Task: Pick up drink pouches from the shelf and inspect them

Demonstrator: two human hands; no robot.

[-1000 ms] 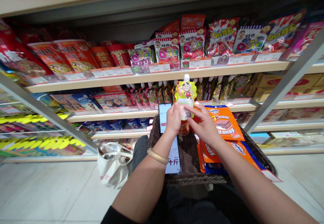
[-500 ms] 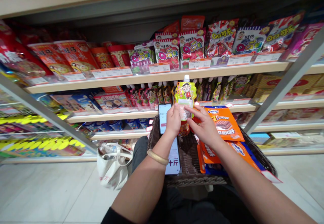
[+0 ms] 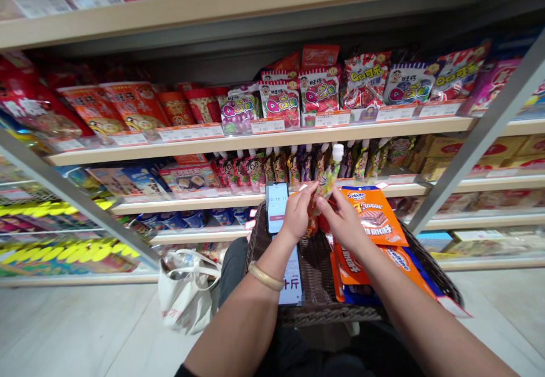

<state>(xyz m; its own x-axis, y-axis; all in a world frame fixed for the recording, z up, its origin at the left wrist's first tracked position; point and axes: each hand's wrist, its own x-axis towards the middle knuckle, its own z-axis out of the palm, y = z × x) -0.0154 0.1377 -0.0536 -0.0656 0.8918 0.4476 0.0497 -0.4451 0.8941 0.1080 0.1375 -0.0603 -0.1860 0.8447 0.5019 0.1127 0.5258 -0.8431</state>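
A yellow-green spout pouch (image 3: 327, 181) with a white cap is held up between my two hands, tilted to the right and turned partly edge-on. The fingers of my left hand (image 3: 298, 212) close on its left side. My right hand (image 3: 344, 218) grips its lower right side, thumb towards me. Under my hands is a brown wicker surface (image 3: 315, 258), with a red package partly hidden behind my fingers. Orange Ovaltine packs (image 3: 377, 218) lie beside my right forearm. To the left of my left hand stands a phone (image 3: 277, 204) showing a timer.
A second lit screen (image 3: 291, 277) lies below the phone. Shelves ahead hold spout pouches (image 3: 255, 170), QQ candy bags (image 3: 279, 104) and orange cups (image 3: 134, 107) behind price tags. A white tote bag (image 3: 187, 292) sits on the floor at left. A metal upright (image 3: 472, 144) stands at right.
The pouch has turned from front-facing to nearly edge-on and tilted right. My right hand, its fingers spread before, has closed on the pouch. The view has shifted slightly upward.
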